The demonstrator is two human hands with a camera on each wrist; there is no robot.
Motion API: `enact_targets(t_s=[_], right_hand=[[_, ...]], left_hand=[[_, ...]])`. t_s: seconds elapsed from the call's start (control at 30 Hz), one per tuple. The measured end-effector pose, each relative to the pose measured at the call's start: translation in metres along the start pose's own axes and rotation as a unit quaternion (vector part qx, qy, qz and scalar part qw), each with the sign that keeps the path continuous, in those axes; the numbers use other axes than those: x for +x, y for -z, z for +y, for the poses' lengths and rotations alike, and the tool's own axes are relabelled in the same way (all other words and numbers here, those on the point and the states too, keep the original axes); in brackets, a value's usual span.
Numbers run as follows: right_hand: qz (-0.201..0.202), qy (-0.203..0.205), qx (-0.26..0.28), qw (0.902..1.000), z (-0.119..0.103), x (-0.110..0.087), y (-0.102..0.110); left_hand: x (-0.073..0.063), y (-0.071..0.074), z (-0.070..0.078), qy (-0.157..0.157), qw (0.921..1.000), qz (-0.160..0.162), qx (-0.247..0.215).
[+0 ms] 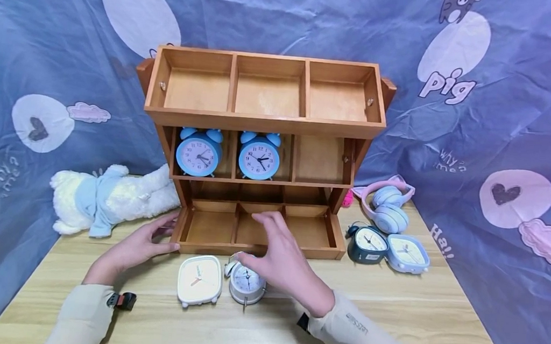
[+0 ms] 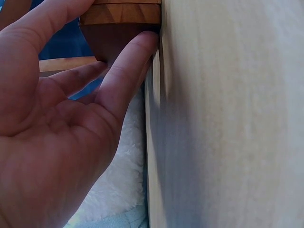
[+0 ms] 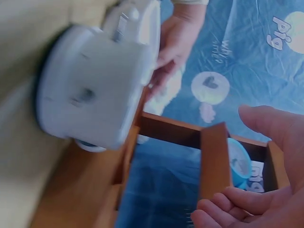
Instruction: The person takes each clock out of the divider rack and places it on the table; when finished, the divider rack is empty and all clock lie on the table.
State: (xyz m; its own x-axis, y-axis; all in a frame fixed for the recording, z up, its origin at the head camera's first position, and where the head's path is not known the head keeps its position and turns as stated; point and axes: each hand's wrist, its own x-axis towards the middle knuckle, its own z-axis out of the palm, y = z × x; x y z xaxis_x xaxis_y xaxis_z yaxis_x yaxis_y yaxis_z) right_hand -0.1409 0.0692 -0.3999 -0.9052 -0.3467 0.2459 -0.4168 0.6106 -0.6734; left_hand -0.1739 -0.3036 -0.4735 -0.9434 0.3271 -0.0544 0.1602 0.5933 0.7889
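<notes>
A wooden three-tier shelf [image 1: 264,123] stands on the table. My left hand [image 1: 146,241] rests on its lower left corner, thumb towards the front and the other fingers along the side; in the left wrist view my fingers [image 2: 135,52] look mostly straight against the wood. My right hand [image 1: 285,259] hovers empty before the bottom tier, thumb and fingers apart. Close by its thumb is a round white twin-bell alarm clock [image 1: 247,284], which looks blurred in the right wrist view. Left of that lies a white square alarm clock [image 1: 200,279]. Two blue twin-bell clocks [image 1: 199,156] occupy the middle tier's left and centre compartments.
Right of the shelf are a dark green clock [image 1: 368,244], a light blue square clock [image 1: 408,253] and pink-and-blue headphones [image 1: 389,205]. A white plush toy [image 1: 118,197] in blue lies at the left. A blue patterned cloth [image 1: 278,15] hangs behind.
</notes>
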Motion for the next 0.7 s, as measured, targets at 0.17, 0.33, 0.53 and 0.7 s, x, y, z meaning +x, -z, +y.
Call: enact_targets(t_s=[0.17, 0.33, 0.53, 0.7], right_hand=[[0.025, 0.015, 0.005, 0.9996, -0.011, 0.017, 0.007], [0.052, 0.012, -0.001, 0.9986, -0.016, 0.03, 0.014], [0.099, 0.033, -0.008, 0.9945, -0.016, 0.04, 0.02], [0.141, 0.058, -0.003, 0.9883, -0.016, 0.053, 0.023]], left_hand=[[-0.001, 0.0, 0.0, 0.0, 1.0, 0.0, -0.005], [0.002, 0.001, 0.0, 0.0, 1.0, 0.004, -0.006], [0.002, 0.002, 0.0, 0.003, 1.0, 0.003, -0.003], [-0.001, 0.001, -0.002, -0.001, 1.0, 0.005, 0.0]])
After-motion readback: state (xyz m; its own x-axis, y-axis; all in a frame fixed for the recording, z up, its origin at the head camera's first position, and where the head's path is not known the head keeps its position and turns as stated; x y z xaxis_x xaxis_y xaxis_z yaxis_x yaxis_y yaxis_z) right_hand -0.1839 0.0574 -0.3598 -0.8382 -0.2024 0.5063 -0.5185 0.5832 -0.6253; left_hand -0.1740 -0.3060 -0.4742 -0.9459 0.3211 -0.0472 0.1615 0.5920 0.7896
